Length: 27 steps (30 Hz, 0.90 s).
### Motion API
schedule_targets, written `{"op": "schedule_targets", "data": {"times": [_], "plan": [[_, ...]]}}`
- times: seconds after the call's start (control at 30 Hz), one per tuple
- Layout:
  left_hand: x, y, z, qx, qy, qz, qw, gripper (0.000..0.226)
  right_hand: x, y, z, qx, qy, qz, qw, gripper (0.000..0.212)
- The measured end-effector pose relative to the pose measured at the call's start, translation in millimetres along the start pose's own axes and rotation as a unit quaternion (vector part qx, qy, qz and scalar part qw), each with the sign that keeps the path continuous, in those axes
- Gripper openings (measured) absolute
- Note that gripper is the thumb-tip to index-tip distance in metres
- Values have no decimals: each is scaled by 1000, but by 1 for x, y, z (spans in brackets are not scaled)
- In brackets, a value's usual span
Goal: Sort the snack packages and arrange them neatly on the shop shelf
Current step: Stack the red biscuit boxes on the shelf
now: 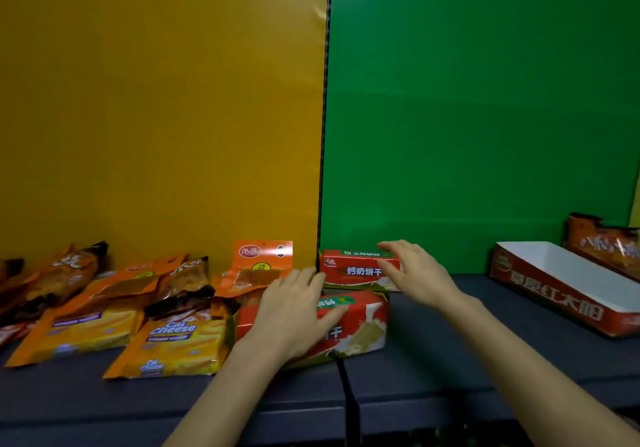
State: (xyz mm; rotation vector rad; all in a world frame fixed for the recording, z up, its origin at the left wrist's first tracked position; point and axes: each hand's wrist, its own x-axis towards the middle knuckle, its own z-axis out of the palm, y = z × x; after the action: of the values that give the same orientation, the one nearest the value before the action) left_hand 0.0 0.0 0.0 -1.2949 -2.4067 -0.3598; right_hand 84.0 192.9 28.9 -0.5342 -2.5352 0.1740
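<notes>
Hands apart, 1 on each of 2 red biscuit boxes on the shelf.
The left hand lies flat on the near biscuit box; the right hand pinches the right end of the far biscuit box, which stands at the green backboard. Both long axes run left-right, labels facing the camera. Held by 1 end, the far box could swing or topple; pushed left, the near box would likely shove the adjoining Cal Cheese bag.

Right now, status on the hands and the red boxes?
Left grip flat on front box. Right grip holds rear box, fingers on top, thumb on face. Cheese bag close beside front box's left end; tray apart, right.
</notes>
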Motion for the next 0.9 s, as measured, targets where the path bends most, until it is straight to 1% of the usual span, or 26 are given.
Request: {"op": "schedule_targets", "data": {"times": [0.2, 0.33, 0.47, 0.57, 0.73, 0.8, 0.9], "plan": [[24, 4, 10, 59, -74, 2, 995, 80, 60, 34, 26, 7, -88, 1, 996, 52], [32, 1, 13, 58, -96, 2, 994, 80, 91, 51, 48, 40, -127, -6, 991, 63], [36, -2, 11, 58, -119, 3, 991, 80, 109, 68, 70, 4, -144, 19, 989, 72], [36, -4, 11, 49, -130, 2, 990, 82, 118, 74, 75, -48, -159, 35, 985, 71], [38, -7, 16, 46, -143, 0, 989, 87, 128, 72, 75, -119, -165, 27, 979, 75], [37, -7, 17, 48, -148, -1, 988, 86, 126, 71, 78, -109, -161, 39, 980, 76], [36, -8, 18, 62, -129, 13, 990, 87, 118, 68, 80, -81, -148, 59, 984, 72]]}}
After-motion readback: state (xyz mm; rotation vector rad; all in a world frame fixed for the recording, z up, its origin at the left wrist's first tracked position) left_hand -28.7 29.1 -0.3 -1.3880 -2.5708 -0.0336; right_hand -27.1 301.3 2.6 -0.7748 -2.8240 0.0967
